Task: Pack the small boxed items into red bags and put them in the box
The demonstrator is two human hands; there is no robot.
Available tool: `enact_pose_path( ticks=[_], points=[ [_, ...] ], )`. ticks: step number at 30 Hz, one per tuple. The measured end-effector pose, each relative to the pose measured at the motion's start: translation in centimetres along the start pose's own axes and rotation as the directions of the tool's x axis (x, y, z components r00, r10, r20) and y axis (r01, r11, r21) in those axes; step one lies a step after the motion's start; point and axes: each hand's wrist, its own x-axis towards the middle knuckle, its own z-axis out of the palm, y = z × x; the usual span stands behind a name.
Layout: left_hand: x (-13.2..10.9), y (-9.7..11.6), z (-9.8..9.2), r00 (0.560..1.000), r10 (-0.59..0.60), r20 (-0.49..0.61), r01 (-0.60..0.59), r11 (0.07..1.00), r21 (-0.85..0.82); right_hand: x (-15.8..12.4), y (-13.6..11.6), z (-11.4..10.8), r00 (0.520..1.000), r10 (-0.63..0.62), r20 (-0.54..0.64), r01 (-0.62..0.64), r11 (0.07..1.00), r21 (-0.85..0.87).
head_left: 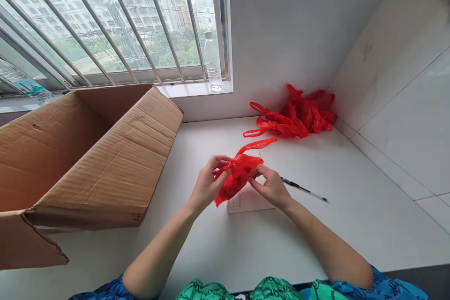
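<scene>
Between my two hands is a small red plastic bag (pixel 236 179), held above the white table. Something dark shows through the thin plastic, but I cannot make out what it is. One long handle loop of the bag sticks out to the upper right. My left hand (pixel 211 180) pinches the bag near its gathered top on the left. With thumb and fingertips closed, my right hand (pixel 270 186) grips the bag's right edge. Under the bag lies a notepad (pixel 251 201) with handwriting, partly covered. A black pen (pixel 305 188) lies just right of my right hand.
A large open cardboard box (pixel 116 159) takes up the left side. Several red plastic bags (pixel 298 115) are heaped in the back right corner against the walls. A clear bottle (pixel 213 62) stands on the windowsill, and another bottle (pixel 26 85) leans at the far left.
</scene>
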Motion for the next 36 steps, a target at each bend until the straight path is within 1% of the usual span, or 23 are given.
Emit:
enact_pose_path(
  ticks=[2,4,6,8,9,11,12,14,16,17,18,20,21,22,24,25,26,30,32,33,34,35,36],
  points=[
    [0.4,1.1,-0.2,0.998,0.069,-0.008,-0.069,0.997,0.039,0.0,0.0,-1.1,1.000,-0.008,0.024,0.008,1.000,-0.011],
    [0.5,1.4,-0.2,0.992,0.108,0.058,-0.115,0.982,0.150,-0.1,0.2,-2.0,0.991,0.022,0.129,-0.010,0.996,-0.094],
    [0.3,1.1,-0.1,0.985,0.074,0.158,-0.112,0.962,0.248,-0.1,0.5,-2.7,0.967,0.076,0.242,-0.021,0.975,-0.222],
    [0.1,0.4,0.1,0.976,-0.003,0.216,-0.051,0.968,0.244,-0.1,0.7,-3.0,0.947,0.109,0.303,-0.016,0.956,-0.293],
    [0.1,0.0,0.1,0.974,-0.037,0.223,-0.011,0.977,0.213,-0.1,0.8,-3.0,0.946,0.112,0.306,-0.020,0.957,-0.289],
    [0.1,-0.6,0.2,0.972,-0.072,0.224,0.040,0.989,0.145,-0.1,0.7,-2.6,0.957,0.113,0.265,-0.050,0.971,-0.234],
    [0.1,-0.8,0.2,0.968,-0.078,0.239,0.049,0.991,0.126,-0.1,0.7,-2.2,0.966,0.116,0.231,-0.068,0.976,-0.205],
    [0.4,-1.2,0.4,0.950,-0.075,0.302,0.047,0.994,0.099,0.0,0.8,-1.4,0.978,0.119,0.174,-0.087,0.980,-0.179],
    [0.8,-1.7,0.4,0.933,-0.067,0.354,0.046,0.997,0.067,0.0,0.9,-0.8,0.978,0.105,0.178,-0.070,0.978,-0.194],
    [1.0,-2.0,0.4,0.936,-0.070,0.344,0.054,0.997,0.057,0.0,1.0,-0.6,0.977,0.096,0.191,-0.057,0.978,-0.200],
    [1.1,-2.4,0.4,0.950,-0.077,0.303,0.061,0.996,0.061,0.0,1.0,-0.6,0.976,0.085,0.201,-0.045,0.979,-0.197],
    [1.4,-3.2,0.2,0.980,-0.080,0.183,0.056,0.989,0.134,0.1,1.1,-0.7,0.979,0.062,0.195,-0.029,0.985,-0.167],
    [1.5,-3.6,0.2,0.986,-0.076,0.148,0.047,0.981,0.191,0.1,1.1,-0.8,0.982,0.052,0.184,-0.025,0.989,-0.145],
    [1.5,-4.0,0.2,0.987,-0.074,0.142,0.037,0.968,0.246,0.1,1.0,-0.9,0.984,0.043,0.175,-0.022,0.992,-0.124],
    [1.5,-4.7,0.3,0.977,-0.095,0.191,0.027,0.944,0.329,0.1,1.0,-1.2,0.983,0.041,0.178,-0.025,0.996,-0.090],
    [1.5,-5.0,0.4,0.971,-0.113,0.209,0.034,0.937,0.349,0.1,1.0,-1.4,0.980,0.053,0.191,-0.039,0.996,-0.074],
    [1.6,-5.2,0.4,0.971,-0.127,0.204,0.046,0.932,0.359,0.1,1.0,-1.7,0.976,0.071,0.208,-0.060,0.996,-0.060],
    [2.1,-6.0,0.0,0.988,-0.128,0.086,0.086,0.922,0.376,-0.2,1.4,-3.6,0.939,0.163,0.303,-0.172,0.985,0.002],
    [2.2,-6.0,-0.6,0.988,-0.138,0.072,0.102,0.921,0.376,-0.3,1.4,-4.7,0.916,0.196,0.349,-0.212,0.977,0.008],
    [2.2,-5.9,-0.9,0.989,-0.137,0.061,0.105,0.921,0.375,-0.3,1.4,-5.0,0.914,0.205,0.351,-0.215,0.976,-0.010],
    [2.1,-5.7,-1.2,0.992,-0.124,0.038,0.101,0.922,0.374,-0.2,1.3,-5.2,0.922,0.206,0.327,-0.205,0.978,-0.037],
    [2.0,-5.4,-1.4,0.995,-0.098,0.006,0.088,0.922,0.376,-0.2,1.1,-5.2,0.943,0.193,0.272,-0.181,0.981,-0.068],
    [1.9,-5.0,-1.5,0.998,-0.060,-0.026,0.066,0.921,0.384,0.0,0.9,-5.0,0.968,0.164,0.188,-0.148,0.984,-0.098]
  ],
)
